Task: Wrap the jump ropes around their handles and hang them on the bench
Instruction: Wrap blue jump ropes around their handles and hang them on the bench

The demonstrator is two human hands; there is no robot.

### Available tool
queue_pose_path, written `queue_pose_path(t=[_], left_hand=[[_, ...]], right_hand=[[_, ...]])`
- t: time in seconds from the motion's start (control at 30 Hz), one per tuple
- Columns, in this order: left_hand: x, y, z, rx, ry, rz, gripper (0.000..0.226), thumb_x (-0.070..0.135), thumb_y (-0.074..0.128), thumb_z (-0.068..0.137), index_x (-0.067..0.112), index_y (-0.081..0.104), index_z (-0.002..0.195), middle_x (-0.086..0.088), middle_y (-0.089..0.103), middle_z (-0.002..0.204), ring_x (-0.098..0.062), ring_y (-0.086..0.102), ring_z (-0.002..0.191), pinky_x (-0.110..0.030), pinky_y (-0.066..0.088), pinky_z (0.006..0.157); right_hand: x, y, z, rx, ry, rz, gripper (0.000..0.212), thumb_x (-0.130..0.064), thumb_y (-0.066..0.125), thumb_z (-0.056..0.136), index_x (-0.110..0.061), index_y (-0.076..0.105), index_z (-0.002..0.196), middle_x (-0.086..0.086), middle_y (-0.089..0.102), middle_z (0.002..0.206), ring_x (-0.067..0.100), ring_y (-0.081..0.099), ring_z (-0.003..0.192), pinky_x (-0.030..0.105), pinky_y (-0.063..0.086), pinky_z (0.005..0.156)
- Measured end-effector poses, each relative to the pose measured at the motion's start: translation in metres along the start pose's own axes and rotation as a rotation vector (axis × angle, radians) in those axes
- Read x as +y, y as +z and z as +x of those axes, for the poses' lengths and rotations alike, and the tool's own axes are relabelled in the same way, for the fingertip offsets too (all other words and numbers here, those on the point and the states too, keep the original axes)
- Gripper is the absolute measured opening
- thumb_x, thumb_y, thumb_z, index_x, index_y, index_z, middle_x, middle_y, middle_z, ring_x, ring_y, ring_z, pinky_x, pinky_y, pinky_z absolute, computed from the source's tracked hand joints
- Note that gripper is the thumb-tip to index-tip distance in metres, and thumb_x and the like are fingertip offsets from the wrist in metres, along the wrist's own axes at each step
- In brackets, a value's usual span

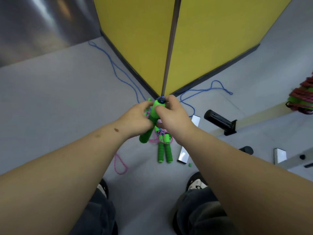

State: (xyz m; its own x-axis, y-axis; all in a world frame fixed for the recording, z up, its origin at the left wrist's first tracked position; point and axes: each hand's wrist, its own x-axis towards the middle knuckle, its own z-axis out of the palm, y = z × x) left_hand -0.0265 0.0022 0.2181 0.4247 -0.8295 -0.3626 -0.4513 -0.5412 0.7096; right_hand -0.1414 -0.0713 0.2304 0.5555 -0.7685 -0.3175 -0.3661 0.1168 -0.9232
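A pair of green handles (153, 116) is held up in front of the person, above the floor (67, 99), with the long axis tilted: the lower ends point down and toward the left, the upper ends up and away, where a blue rope (118, 72) is seen to leave them. From that top end the blue rope runs out along the floor in two long strands, one to the far left past the yellow wall (138, 39) and one to the right, so the slack to be wound lies well away from the grip on both sides. The left hand (135, 119) is curled around the middle of the handles and carries them. The right hand (171, 117) is closed at the upper end, thumb pressed on the green foam and fingers over the blue cap; it is judged to be the nearer hand for drawing in rope and laying the turns. A second pair of green handles (164, 151) with a pink rope (120, 165) lies on the floor directly below, still loose. An already wrapped rope (302, 99) is seen at the right edge, on the desk (254, 116) it seems, though this is partly cut off.
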Motion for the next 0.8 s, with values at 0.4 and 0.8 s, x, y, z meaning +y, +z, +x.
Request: queue_pose_path(t=[0.4,0.8], left_hand=[[0.081,-0.040,-0.070,0.124,0.201,-0.257,0.037,0.018,0.058,0.063,0.028,0.066,0.098,0.001,0.070,0.081,-0.023,0.059,0.066,-0.043,0.050,0.063],[0.075,-0.060,-0.048,0.360,0.210,-0.027,0.016,0.015,0.065,0.077,0.026,0.062,0.089,0.002,0.064,0.074,-0.017,0.061,0.070,-0.036,0.047,0.060]], right_hand=[[-0.074,-0.045,-0.063,-0.068,-0.255,0.176,0.025,-0.006,0.054,0.088,-0.009,0.066,0.110,0.002,0.065,0.095,0.003,0.059,0.073,0.014,0.046,0.064],[-0.065,-0.037,-0.042,-0.073,-0.275,-0.356,0.026,-0.025,0.046,0.104,-0.011,0.062,0.088,0.006,0.050,0.069,0.011,0.039,0.056,0.026,0.034,0.049]])
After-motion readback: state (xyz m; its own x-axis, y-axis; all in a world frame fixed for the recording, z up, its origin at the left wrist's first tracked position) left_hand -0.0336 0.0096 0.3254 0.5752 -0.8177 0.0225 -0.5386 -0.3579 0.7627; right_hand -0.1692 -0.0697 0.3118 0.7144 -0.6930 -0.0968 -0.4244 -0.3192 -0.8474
